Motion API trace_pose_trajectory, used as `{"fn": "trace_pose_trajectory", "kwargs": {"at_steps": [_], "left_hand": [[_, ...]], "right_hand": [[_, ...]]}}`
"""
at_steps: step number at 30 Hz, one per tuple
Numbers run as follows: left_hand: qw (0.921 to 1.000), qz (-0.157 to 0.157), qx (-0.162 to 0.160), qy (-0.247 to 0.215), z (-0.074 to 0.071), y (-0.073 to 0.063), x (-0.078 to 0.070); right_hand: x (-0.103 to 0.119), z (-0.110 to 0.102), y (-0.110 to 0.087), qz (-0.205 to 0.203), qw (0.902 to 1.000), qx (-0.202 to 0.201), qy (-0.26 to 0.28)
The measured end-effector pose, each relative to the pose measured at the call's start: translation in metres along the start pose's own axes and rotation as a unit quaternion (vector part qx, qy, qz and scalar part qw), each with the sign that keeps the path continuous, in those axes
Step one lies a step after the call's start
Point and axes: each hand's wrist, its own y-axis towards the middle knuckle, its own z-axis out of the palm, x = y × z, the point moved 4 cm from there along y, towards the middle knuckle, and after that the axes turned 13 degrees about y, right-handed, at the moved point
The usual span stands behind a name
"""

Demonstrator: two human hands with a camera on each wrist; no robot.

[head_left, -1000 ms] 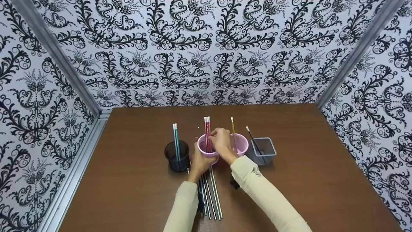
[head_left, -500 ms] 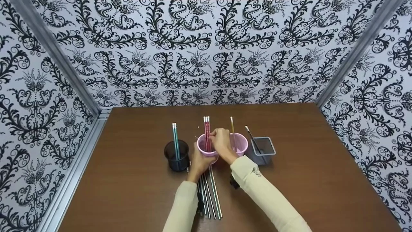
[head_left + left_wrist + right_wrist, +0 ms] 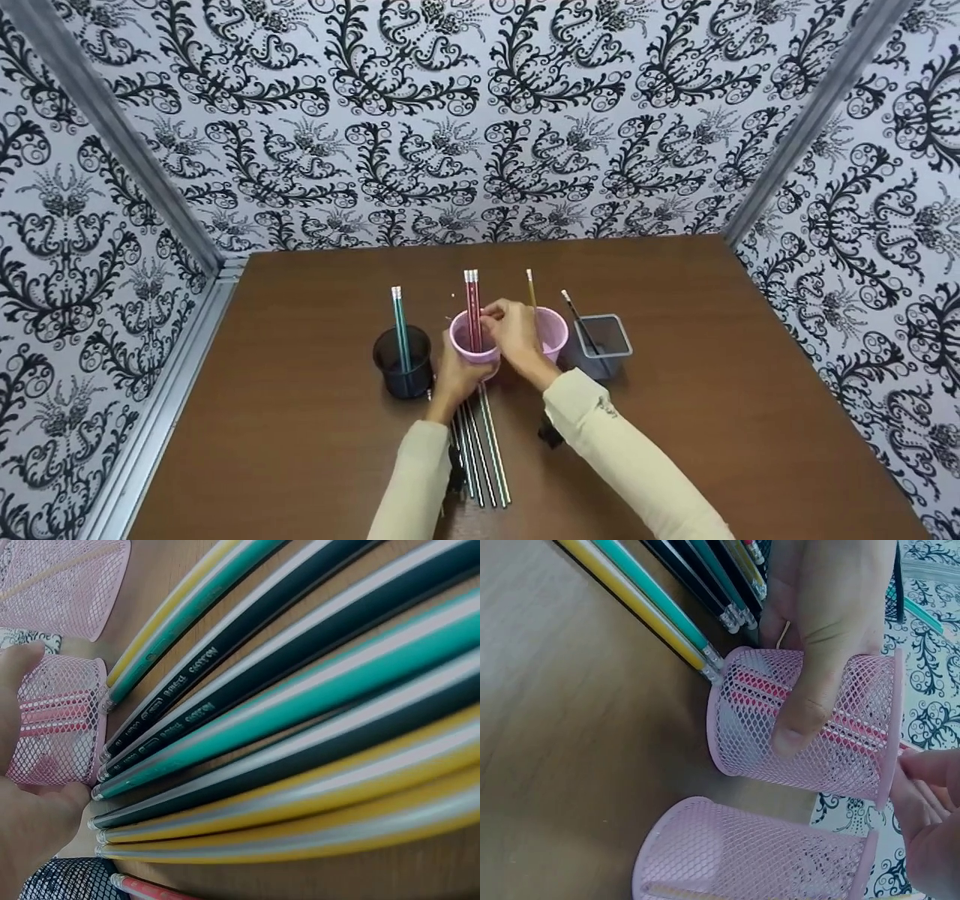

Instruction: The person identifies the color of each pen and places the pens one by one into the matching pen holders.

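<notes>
My left hand [image 3: 459, 371] grips a pink mesh pencil cup [image 3: 731, 727] from its left and front side, thumb along the wall. Red pencils [image 3: 472, 311] with white eraser ends stand upright in that cup. At its right rim is my right hand [image 3: 517, 334], fingertips bent close beside the red pencils; whether they pinch one is hidden. A second pink mesh cup [image 3: 757, 855] stands just to the right, holding one yellow pencil [image 3: 532, 289]. Below the left hand, several yellow, green and black pencils [image 3: 247, 742] lie side by side, eraser ends toward the gripped cup.
To the left stands a round black mesh cup [image 3: 405, 379] with teal pencils [image 3: 400, 322]. A square grey mesh holder [image 3: 611, 360] at the right contains a dark pencil [image 3: 581, 322]. All are on a brown table [image 3: 712, 450] before patterned walls [image 3: 450, 150].
The whole head view has shifted slightly, so everything appears a little farther left. Both hands keep their places at the cup and the red pencils; no object has visibly changed place.
</notes>
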Motion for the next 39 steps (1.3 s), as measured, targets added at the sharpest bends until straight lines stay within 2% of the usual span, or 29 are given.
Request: {"fn": "trace_pose_trajectory", "kwargs": {"at_steps": [4,9,13,15,17,21,23,25,27,30,33,35,39], "left_hand": [[0.9999,-0.012,0.000,0.005,-0.004,-0.001,0.003],[0.9992,-0.023,0.000,0.033,-0.009,-0.005,0.005],[0.9985,-0.024,0.002,0.050,-0.011,-0.007,0.001],[0.9973,-0.026,0.001,0.068,-0.011,-0.008,-0.003],[0.9953,-0.031,0.002,0.092,-0.011,-0.009,-0.007],[0.9918,-0.032,0.005,0.124,-0.010,-0.012,-0.013],[0.9915,-0.032,0.004,0.126,-0.010,-0.016,-0.015],[0.9904,-0.034,-0.003,0.134,-0.010,-0.020,-0.018],[0.9885,-0.039,-0.017,0.145,-0.011,-0.026,-0.020],[0.9824,-0.053,-0.048,0.173,-0.012,-0.035,-0.024],[0.9742,-0.061,-0.081,0.202,-0.013,-0.045,-0.028],[0.9685,-0.059,-0.094,0.223,-0.012,-0.052,-0.030],[0.9590,-0.062,-0.103,0.257,-0.010,-0.066,-0.033]], "right_hand": [[0.001,-0.002,-0.007,-0.040,0.9988,-0.012,0.026],[0.001,-0.012,-0.020,-0.085,0.9948,-0.036,0.043],[-0.004,-0.022,-0.035,-0.096,0.9926,-0.052,0.053],[-0.008,-0.027,-0.044,-0.108,0.9899,-0.073,0.055],[-0.011,-0.032,-0.054,-0.135,0.9844,-0.101,0.050],[-0.018,-0.043,-0.073,-0.217,0.9621,-0.159,0.047],[-0.022,-0.049,-0.081,-0.240,0.9543,-0.169,0.057],[-0.026,-0.054,-0.088,-0.247,0.9511,-0.174,0.065],[-0.031,-0.059,-0.094,-0.239,0.9520,-0.180,0.063],[-0.039,-0.067,-0.100,-0.197,0.9605,-0.191,0.046],[-0.050,-0.072,-0.106,-0.125,0.9727,-0.192,0.034],[-0.057,-0.072,-0.108,-0.068,0.9808,-0.179,0.038],[-0.072,-0.069,-0.109,0.043,0.9874,-0.132,0.076]]}}
